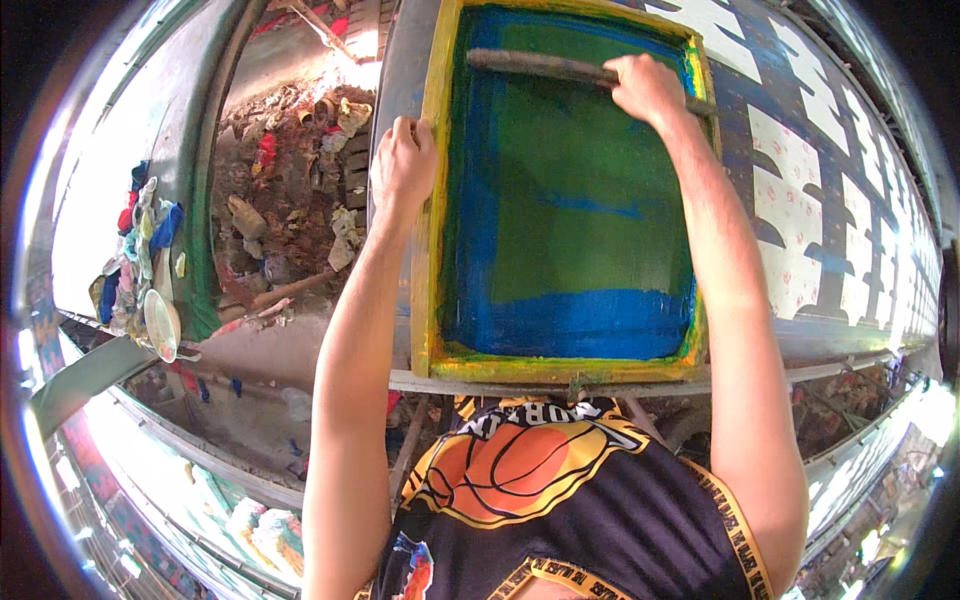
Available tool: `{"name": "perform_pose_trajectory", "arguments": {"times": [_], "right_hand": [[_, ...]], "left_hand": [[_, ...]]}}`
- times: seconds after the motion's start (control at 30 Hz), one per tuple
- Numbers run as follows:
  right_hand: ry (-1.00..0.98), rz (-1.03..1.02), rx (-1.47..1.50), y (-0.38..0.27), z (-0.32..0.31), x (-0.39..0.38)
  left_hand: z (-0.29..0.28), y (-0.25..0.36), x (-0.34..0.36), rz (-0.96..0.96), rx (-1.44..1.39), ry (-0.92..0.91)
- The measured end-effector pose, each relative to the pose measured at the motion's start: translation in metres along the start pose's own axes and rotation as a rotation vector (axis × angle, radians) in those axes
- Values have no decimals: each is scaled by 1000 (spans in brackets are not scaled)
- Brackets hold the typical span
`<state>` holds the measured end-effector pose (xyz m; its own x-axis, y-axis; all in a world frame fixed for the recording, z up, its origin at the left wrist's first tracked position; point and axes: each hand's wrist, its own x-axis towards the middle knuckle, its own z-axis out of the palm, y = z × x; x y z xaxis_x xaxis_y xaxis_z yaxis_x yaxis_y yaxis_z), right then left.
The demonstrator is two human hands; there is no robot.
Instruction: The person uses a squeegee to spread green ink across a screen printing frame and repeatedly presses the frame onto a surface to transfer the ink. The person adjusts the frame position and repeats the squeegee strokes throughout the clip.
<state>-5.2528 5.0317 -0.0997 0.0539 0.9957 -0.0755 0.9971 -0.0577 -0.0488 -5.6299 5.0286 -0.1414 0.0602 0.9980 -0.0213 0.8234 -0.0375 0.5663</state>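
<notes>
A screen printing frame (437,240) with yellow, paint-smeared wooden edges lies on the long dark table in front of me. Its green mesh (570,190) carries blue ink, thickest in a band along the near end. My right hand (648,88) is closed around a long, dark squeegee (540,66), which lies crosswise near the far end of the mesh. At the frame's left edge, my left hand (403,165) is closed on the wood, its fingertips partly hidden.
Cut white fabric pieces (785,215), some with a small print, lie in rows on the table (735,330) to the right. Left of it, a gap shows rubble and scraps (290,190) on the floor. Beyond are a rag pile (145,240) and a pale bowl (161,325).
</notes>
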Motion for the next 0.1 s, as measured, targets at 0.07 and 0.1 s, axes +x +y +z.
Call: {"name": "perform_pose_trajectory", "arguments": {"times": [0.07, 0.1], "right_hand": [[55, 0, -29, 20, 4, 35], [54, -3, -50, 27, 6, 54]], "left_hand": [[4, 3, -1, -5, 1, -3], [4, 3, 0, -9, -1, -4]]}}
